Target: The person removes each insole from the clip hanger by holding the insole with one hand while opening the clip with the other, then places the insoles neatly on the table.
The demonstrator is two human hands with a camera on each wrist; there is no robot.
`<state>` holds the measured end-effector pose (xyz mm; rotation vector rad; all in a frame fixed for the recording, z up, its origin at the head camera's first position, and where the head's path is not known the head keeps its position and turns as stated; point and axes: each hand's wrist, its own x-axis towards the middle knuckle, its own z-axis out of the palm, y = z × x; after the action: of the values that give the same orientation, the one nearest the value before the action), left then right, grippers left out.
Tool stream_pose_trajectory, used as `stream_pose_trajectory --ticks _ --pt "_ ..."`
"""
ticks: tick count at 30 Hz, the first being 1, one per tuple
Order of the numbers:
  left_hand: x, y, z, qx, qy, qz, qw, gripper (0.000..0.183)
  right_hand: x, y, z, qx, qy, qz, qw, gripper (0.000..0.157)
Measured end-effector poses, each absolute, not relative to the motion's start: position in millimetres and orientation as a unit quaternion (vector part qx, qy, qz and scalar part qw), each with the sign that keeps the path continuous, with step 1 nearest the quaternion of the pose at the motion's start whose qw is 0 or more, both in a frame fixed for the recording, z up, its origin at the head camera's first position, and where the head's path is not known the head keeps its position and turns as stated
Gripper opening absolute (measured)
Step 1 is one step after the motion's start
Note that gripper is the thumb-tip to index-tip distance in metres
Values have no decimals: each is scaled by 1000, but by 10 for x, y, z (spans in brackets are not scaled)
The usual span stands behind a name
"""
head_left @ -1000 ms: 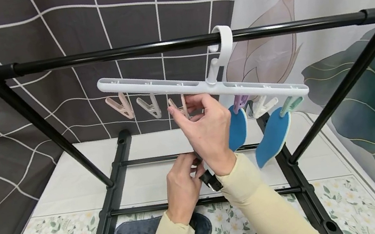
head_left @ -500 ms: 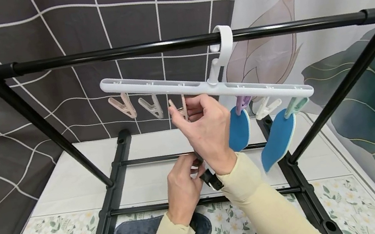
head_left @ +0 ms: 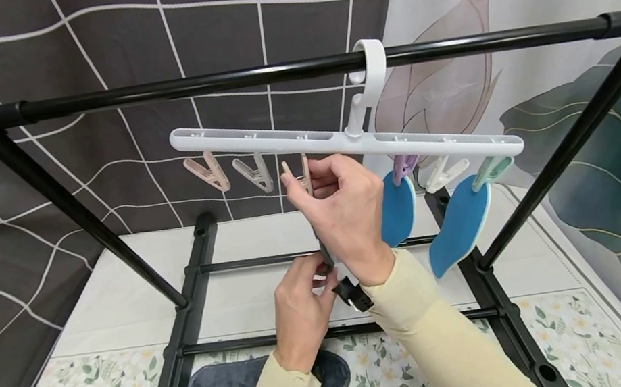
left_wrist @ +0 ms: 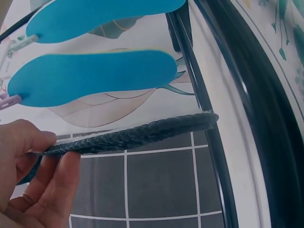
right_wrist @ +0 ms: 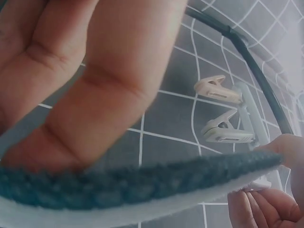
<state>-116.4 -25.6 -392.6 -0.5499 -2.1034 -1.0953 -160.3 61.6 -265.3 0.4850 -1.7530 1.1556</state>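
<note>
A white clip hanger (head_left: pixel 351 140) hangs by its hook from a black rail. My right hand (head_left: pixel 354 213) pinches a beige clothespin (head_left: pixel 304 168) under the bar between thumb and fingers. Just below, my left hand (head_left: pixel 304 311) pinches a dark fuzzy insole (left_wrist: pixel 152 130), whose free end extends past the fingers. In the right wrist view, the insole's fuzzy face lies against near fingers (right_wrist: pixel 66 147), and its tapered end reaches the farther hand beneath the hanger. Whether the clothespin grips that end is hidden. Two blue insoles (head_left: pixel 460 223) hang from clothespins on the right.
A peach clothespin (head_left: pixel 208 173) and a grey clothespin (head_left: pixel 254 174) dangle at the hanger's left. The black rack (head_left: pixel 146 94) frames the work. Another dark insole (head_left: pixel 225 384) lies on the floral surface, partly behind the left sleeve. A grid-patterned curtain (head_left: pixel 215 31) hangs behind.
The hanger has shifted slightly to the right, and its clothespins and blue insoles have swayed with it. Both hands keep nearly the same place and hold.
</note>
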Motion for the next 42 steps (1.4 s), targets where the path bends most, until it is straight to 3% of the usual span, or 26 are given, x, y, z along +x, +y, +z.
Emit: stream_pose_trajectory --ticks 22,42 --pt "-1103 -263 -3911 -164 -835 -424 310 18 -1619 633 -2642 197 -712 468 484 19" --pt "-1092 -303 -3923 -159 -824 -438 323 19 -1615 648 -2626 207 -707 460 497 19"
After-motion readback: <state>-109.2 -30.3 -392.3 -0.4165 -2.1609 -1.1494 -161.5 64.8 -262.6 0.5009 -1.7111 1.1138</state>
